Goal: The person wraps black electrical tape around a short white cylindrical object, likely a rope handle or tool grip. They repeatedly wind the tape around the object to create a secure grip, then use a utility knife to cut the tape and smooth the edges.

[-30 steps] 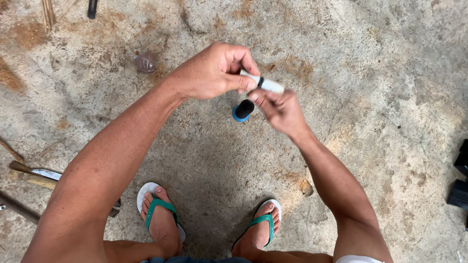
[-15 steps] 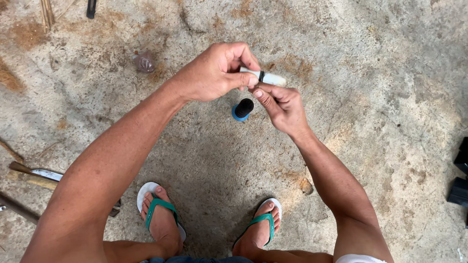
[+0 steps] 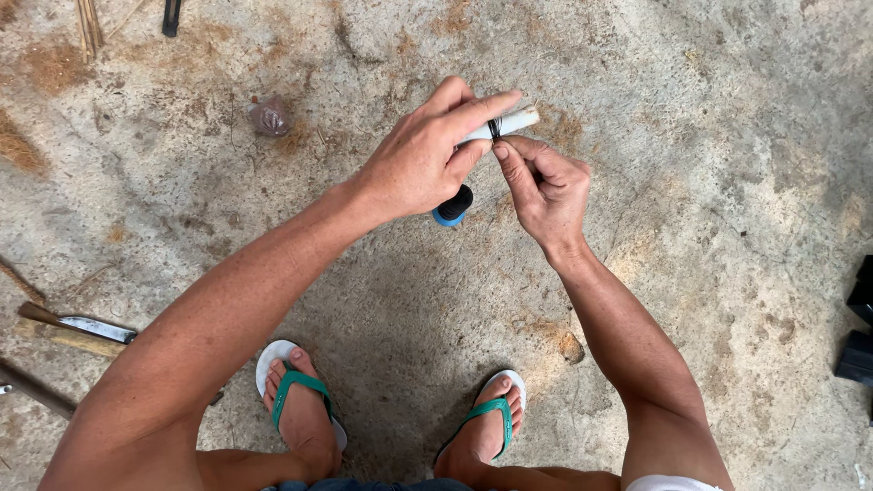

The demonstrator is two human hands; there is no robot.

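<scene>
My left hand (image 3: 423,159) grips a short white stick-like rod (image 3: 511,124) held level, with a dark band of thread wound round it near the fingertips. My right hand (image 3: 544,186) pinches at that dark band from below with thumb and forefinger. A black spool with a blue rim (image 3: 453,205) hangs just below my left hand, between both hands. Whether a thread links it to the rod is too fine to tell. Both hands are held above a rough concrete floor (image 3: 709,182).
My feet in green-strapped sandals (image 3: 300,400) stand below. A blade with a wooden handle (image 3: 77,329) lies at the left edge. A small crumpled brownish wrapper (image 3: 270,116) lies upper left, dark objects (image 3: 859,332) at the right edge, thin sticks (image 3: 88,23) top left.
My right hand has shifted up from beside the spool to the dark band on the rod. The spool has moved slightly left under my left hand.
</scene>
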